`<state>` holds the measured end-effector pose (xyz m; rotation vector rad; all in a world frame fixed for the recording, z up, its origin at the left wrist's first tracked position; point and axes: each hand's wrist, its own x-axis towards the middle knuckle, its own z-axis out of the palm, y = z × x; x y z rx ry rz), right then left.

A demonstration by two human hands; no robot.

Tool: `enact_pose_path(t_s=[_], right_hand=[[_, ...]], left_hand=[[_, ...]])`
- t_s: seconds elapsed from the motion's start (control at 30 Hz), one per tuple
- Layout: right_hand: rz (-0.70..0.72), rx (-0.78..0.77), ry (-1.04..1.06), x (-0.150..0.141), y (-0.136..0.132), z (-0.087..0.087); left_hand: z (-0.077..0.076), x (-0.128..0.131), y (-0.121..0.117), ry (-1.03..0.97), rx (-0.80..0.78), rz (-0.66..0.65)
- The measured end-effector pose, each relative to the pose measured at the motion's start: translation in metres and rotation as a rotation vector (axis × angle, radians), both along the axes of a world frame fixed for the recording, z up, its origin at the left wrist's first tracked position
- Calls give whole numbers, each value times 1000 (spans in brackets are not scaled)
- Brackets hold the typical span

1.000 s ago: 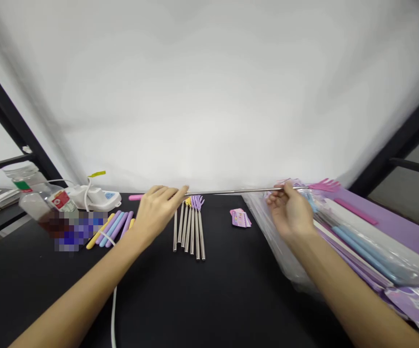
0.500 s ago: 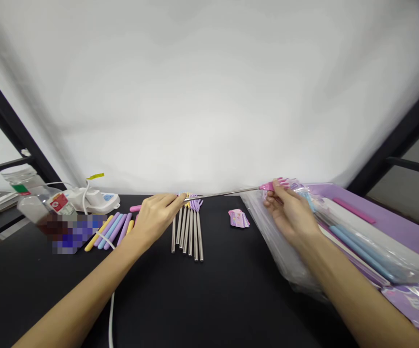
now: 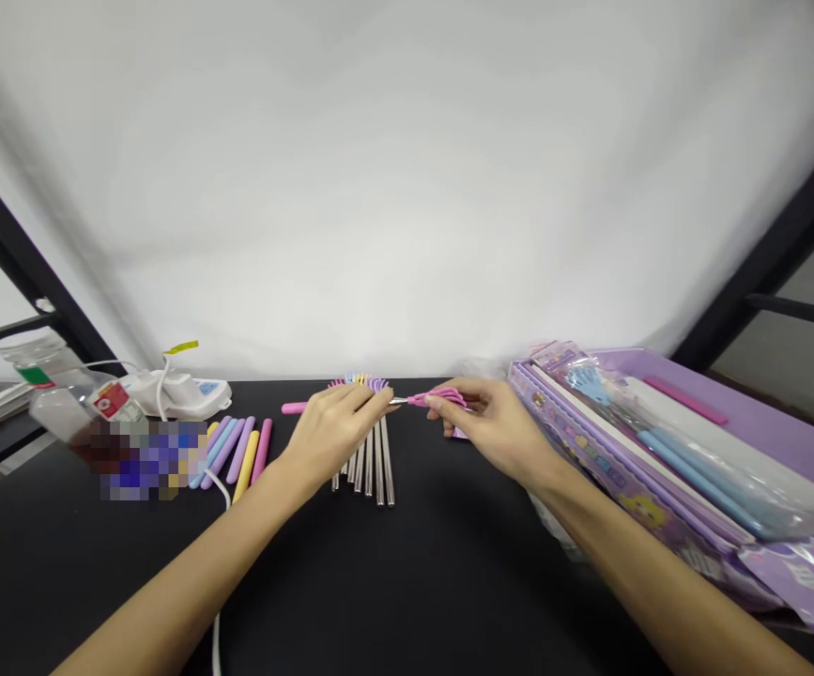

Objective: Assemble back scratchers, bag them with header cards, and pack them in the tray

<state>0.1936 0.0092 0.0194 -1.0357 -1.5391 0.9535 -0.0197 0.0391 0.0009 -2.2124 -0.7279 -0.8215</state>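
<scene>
A telescopic back scratcher with a pink hand-shaped head (image 3: 441, 396) and pink handle (image 3: 294, 408) lies level between my hands. My left hand (image 3: 340, 422) is closed around its handle end, and my right hand (image 3: 487, 422) pinches the pink head. Only a short piece of metal rod shows between them. Beneath and behind my left hand lie several metal back scratcher rods (image 3: 379, 460) with coloured claw heads, partly hidden. Several loose coloured handles (image 3: 244, 465) rest to the left of that hand. Small cards (image 3: 460, 434) are mostly covered by my right hand.
On the right stands a purple box (image 3: 787, 446) with packaged scratchers (image 3: 702, 483); clear plastic bags (image 3: 554, 516) lie beside it. A jar (image 3: 72, 404), a white power strip (image 3: 195, 396) and a white cable (image 3: 217, 610) are on the left of the black table (image 3: 407, 591).
My right hand has moved left, toward my left hand, with the pink head. The long stretch of metal rod between them has shortened. The box's printed front side is now uncovered.
</scene>
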Motion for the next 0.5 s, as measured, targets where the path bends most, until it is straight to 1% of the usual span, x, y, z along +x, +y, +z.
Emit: enact_pose_path(t_s=[0.03, 0.1, 0.13, 0.17, 0.2, 0.23, 0.27, 0.33, 0.4, 0.43, 0.5], right_hand=[[-28, -23, 32, 5, 2, 3], [-185, -53, 217, 21, 7, 10], [-309, -54, 357, 31, 11, 14], [-447, -48, 548, 41, 15, 17], [-557, -48, 721, 50, 18, 19], [-662, -62, 852, 57, 21, 21], [-677, -70, 944, 62, 23, 21], [-573, -144, 1046, 60, 24, 18], [-435, -204, 1064, 50, 21, 11], [-393, -213, 1058, 44, 20, 8], [-356, -195, 1021, 35, 17, 2]], left_hand=[[1, -6, 2, -6, 1, -3], [2, -20, 9, -62, -6, 15], [1, -28, 13, -105, -21, 43], [0, -36, 17, -159, -25, 91], [-1, -42, 21, -202, -14, 120], [-2, -46, 24, -221, -16, 155], [-2, -47, 25, -218, -25, 188], [0, -41, 23, -173, -28, 212], [3, -29, 16, -104, 6, 216], [4, -24, 12, -76, 30, 216], [6, -20, 6, -29, 61, 198]])
